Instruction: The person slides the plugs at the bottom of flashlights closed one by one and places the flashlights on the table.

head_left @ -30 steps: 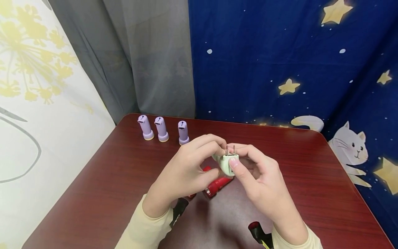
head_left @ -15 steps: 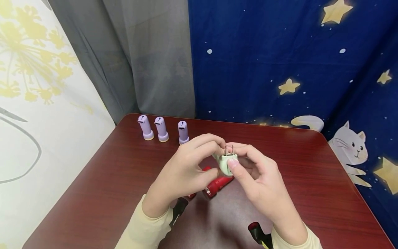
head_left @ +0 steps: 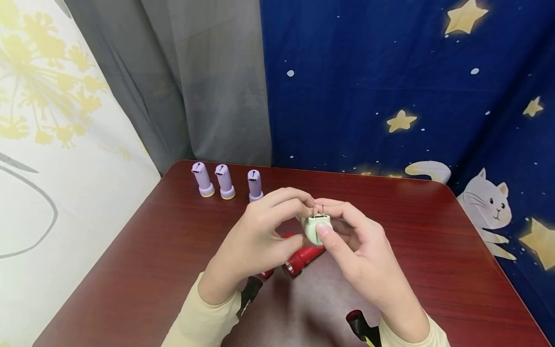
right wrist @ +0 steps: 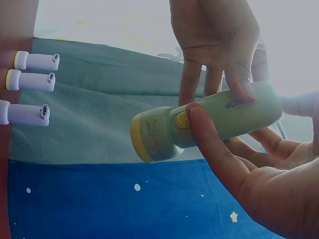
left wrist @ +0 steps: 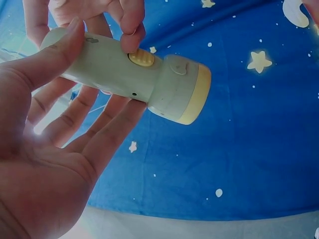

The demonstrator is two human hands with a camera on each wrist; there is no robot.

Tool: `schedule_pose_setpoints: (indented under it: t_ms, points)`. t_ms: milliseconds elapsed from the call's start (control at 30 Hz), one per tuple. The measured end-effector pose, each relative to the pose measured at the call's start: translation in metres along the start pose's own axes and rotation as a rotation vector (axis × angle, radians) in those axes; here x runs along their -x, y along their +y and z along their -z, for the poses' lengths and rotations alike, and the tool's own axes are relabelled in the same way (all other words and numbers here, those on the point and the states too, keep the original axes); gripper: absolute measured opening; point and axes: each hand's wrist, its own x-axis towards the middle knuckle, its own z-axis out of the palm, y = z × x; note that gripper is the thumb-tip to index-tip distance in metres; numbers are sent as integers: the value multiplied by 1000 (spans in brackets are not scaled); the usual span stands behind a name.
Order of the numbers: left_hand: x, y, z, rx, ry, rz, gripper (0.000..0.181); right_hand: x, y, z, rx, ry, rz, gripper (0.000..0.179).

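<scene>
A pale green flashlight [head_left: 311, 235] is held above the table between both hands, its tail with two thin metal plug prongs [head_left: 323, 209] facing the head camera. My left hand [head_left: 262, 233] grips the body, thumb on one side and fingers on the other, fingertips near the prongs. My right hand [head_left: 368, 250] pinches it too, thumb against its near side in the head view. A yellow switch [left wrist: 142, 58] and a yellow-rimmed head [left wrist: 199, 94] show in the left wrist view. In the right wrist view, a right fingertip lies beside the yellow switch [right wrist: 182, 119].
Three purple flashlights [head_left: 224, 181] stand upright along the table's [head_left: 130, 270] far left. A red flashlight [head_left: 303, 259] lies beneath the hands, with another red piece [head_left: 267, 273] partly hidden by the left wrist. Black devices sit at both wrists. Curtains hang behind the table.
The green flashlight has shifted slightly left and tilted, so its prongs look shorter in the head view. Both hands keep their hold on it.
</scene>
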Motion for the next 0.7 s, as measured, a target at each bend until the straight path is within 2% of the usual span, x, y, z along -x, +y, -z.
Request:
schedule_pose_setpoints:
  t_ms: [400,700]
  points:
    - [1,0,1,-11,20,11,26,-1,-2,1,9,-56,-64,34]
    - [1,-1,1,-10,22,4,27,-2,-3,2,-3,-73,-59,36]
